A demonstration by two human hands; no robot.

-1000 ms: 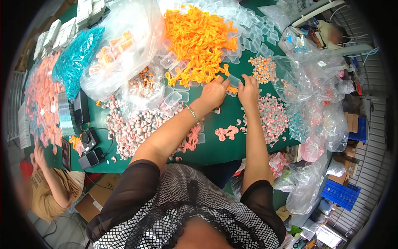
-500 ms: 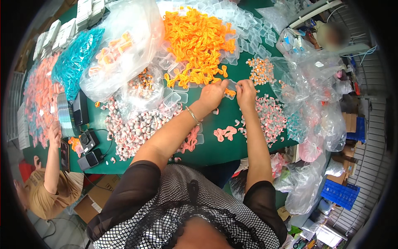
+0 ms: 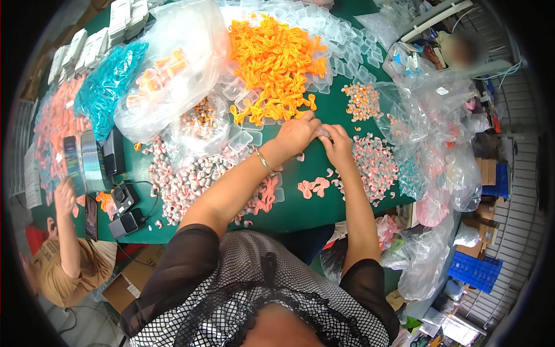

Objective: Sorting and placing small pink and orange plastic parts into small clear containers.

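My left hand [image 3: 296, 136] and my right hand [image 3: 339, 147] meet over the green table, just below the heap of orange cord bundles [image 3: 272, 58]. Both are closed, with fingertips together on a small clear plastic box [image 3: 324, 133]. Most of the box is covered by my fingers, and its contents do not show. Right of my right hand lies a pile of pink-and-grey small pieces [image 3: 373, 168]. Two pink cord bundles [image 3: 313, 186] rest on the table between my forearms. More pink cord bundles [image 3: 267, 195] lie beside my left forearm.
Clear plastic boxes [image 3: 347, 43] spread behind the orange heap. Orange-and-white small pieces [image 3: 362, 101] sit at the right. A large clear bag [image 3: 173, 69] and a teal bag [image 3: 110, 84] stand at the left. Another person's hand [image 3: 65, 198] is at the far left.
My hands have drawn closer together, and my right hand has shifted left and slightly down. The clear box with orange cord that showed between them is now mostly covered. The other person's hand moved down.
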